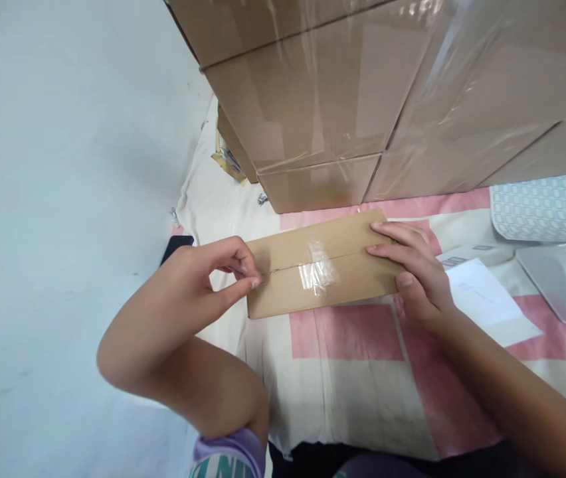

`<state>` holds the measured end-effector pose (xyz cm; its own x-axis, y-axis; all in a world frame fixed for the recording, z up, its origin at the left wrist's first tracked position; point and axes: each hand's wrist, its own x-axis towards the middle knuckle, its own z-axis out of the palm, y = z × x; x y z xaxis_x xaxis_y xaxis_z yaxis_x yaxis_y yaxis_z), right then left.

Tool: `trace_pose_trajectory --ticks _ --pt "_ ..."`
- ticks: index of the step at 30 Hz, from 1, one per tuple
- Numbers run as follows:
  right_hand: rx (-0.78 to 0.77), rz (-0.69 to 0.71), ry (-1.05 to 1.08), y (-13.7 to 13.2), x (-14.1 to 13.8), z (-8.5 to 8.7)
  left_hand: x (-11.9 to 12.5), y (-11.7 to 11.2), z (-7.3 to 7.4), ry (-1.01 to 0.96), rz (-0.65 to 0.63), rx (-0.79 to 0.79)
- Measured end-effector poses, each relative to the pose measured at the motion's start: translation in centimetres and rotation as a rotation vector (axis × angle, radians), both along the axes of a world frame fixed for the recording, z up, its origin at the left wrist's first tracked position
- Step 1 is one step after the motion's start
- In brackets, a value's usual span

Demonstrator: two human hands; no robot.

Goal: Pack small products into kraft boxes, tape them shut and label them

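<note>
A small, flat cardboard box (pixel 283 299) lies on the bed cover, a seam running lengthwise along its top. Crinkled clear tape (pixel 317 269) crosses the middle of that seam. At the box's left end, my left hand (pixel 228 265) is closed in a pinch, thumb against fingertips, right by the seam. Whatever sits between those fingertips is too small to make out. My right hand (pixel 415 272) rests over the right end, fingers spread and lying on the top, with the thumb by the near right edge.
Large stacked cartons (pixel 323 99) wrapped in clear film stand behind the box. A white wall (pixel 64 166) is on the left, with a dark phone-like object (pixel 177 245) nearby. White papers (pixel 487 299), a patterned sheet (pixel 537 206) and a grey-white plastic piece (pixel 562 282) lie right.
</note>
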<state>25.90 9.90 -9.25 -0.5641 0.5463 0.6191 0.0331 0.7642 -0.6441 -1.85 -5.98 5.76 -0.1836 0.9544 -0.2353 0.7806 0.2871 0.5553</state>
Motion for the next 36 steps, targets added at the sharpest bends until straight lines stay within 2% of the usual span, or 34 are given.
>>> trace_pose_trajectory --ticks 11,22,36 --pt "0.003 -0.014 0.010 -0.03 -0.16 -0.15 -0.13 0.39 -0.18 -0.050 -0.038 -0.002" --pt "-0.016 -0.021 0.001 0.00 -0.05 -0.12 0.03 0.58 0.12 0.000 -0.023 -0.046" --pt "-0.026 0.003 0.001 -0.02 0.02 -0.15 0.45 0.72 -0.43 0.034 -0.010 -0.034"
